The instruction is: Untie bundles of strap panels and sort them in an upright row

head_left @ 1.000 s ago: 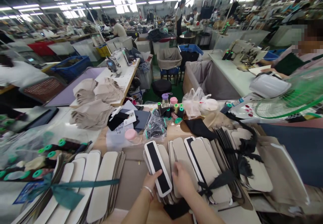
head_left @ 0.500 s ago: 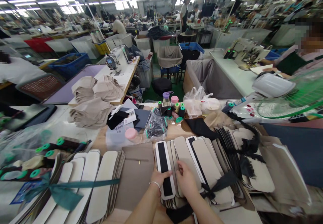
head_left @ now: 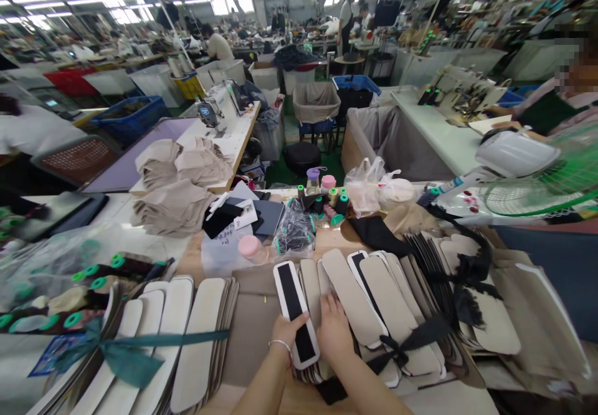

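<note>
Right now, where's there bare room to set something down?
The brown sheet is mostly bare between the teal-tied bundle and the black-centred panel in the left hand. It's crowded around the right hand, among beige panels.

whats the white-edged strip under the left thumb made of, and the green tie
White-edged strip: perhaps synthetic leather or fabric over stiff backing, matte; it looks flat and rigid, texture too fine to tell. Green tie: likely cloth, dull, with soft folds and a limp tail.

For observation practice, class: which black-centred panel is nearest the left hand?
The leftmost black-centred panel, with the thumb of the left hand on it; the other is farther right, partly covered by a beige panel.
</note>
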{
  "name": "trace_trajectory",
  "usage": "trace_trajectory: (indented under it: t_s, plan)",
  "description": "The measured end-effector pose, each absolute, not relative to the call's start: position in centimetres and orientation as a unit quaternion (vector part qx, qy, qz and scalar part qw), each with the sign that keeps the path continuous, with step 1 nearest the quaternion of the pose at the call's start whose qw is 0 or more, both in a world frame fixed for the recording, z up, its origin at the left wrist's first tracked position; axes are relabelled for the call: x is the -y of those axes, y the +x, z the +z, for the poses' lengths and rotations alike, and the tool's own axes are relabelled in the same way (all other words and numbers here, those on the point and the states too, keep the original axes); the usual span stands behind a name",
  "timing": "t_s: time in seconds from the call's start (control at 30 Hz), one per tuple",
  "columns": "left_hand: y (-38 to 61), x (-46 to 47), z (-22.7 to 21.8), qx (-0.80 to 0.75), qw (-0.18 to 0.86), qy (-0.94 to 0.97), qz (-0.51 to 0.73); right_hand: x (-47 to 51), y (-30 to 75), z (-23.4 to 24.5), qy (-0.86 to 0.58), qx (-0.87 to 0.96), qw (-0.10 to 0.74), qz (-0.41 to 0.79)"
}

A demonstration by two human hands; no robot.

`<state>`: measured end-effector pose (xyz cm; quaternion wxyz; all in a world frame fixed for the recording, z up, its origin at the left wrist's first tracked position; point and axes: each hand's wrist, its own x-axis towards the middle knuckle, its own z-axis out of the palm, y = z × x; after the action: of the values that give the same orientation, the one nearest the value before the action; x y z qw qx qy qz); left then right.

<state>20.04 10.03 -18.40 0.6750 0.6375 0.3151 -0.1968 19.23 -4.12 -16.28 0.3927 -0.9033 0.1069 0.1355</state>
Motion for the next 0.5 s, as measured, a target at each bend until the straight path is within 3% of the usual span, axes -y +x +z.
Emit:
trace_trajectory:
  t_s: [0.3, 0.5]
  plan:
    - [21.8, -9.5, -18.4, -0.271, 0.606, 0.713, -0.225, 2.4, 19.5, -15.8, -0.838, -0.132, 0.497, 0.183]
    - [19.9, -12.9, -15.6, -0.259, 0.545, 0.764, -0.229, 0.0, 17.8, -15.5, -0.778, -0.177, 0.573, 0.186]
